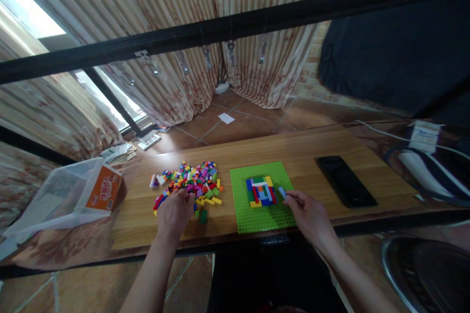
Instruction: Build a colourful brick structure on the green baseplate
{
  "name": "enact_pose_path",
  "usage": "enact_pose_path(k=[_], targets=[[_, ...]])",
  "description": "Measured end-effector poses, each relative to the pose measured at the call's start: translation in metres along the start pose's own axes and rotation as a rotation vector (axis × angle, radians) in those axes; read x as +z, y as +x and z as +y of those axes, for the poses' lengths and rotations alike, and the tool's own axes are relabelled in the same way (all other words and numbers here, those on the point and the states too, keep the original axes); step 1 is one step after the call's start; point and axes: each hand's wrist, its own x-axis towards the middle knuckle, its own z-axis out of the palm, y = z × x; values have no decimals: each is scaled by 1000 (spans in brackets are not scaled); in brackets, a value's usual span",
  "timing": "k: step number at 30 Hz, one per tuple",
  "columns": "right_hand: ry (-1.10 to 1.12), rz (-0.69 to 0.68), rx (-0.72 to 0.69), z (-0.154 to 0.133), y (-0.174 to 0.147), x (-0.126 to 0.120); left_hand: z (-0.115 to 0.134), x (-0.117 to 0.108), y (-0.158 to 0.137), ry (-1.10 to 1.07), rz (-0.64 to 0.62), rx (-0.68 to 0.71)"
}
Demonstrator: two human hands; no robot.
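Note:
Between the thumb and fingers of my right hand [307,212] is a light blue building brick [282,192], held above the right side of a green baseplate [240,215]. A roughly square build of colored bricks [261,191] sits on the plate, with blue, yellow, green, red and white pieces, just left of that brick. Over on the left, my left hand [176,212] has its fingers pinched together at the near edge of a pile of loose bricks [198,181]. Whatever its fingertips hold, if anything, is hidden. One dark green brick [203,216] lies beside this hand.
A black phone [346,182] lies on the wooden board [304,156] right of the baseplate. Left of the board stands a translucent plastic bin [66,195] with an orange label. A dark metal rail [220,27] crosses in front of the curtains. A white cable [389,134] runs at far right.

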Motion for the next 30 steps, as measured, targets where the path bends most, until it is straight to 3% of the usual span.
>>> enact_pose_path(k=[8,13,18,24,30], targets=[[-430,96,-164,-15,3,17,-2,11,1,-18,26,-17],[-559,115,-186,-15,0,22,11,7,-3,-46,92,-9],[-490,103,-222,-14,3,22,42,8,-15,-231,138,80],[-303,5,-145,-10,10,15,101,30,-51,-606,70,416],[-218,-54,-89,-7,21,6,126,49,-64,-725,67,479]])
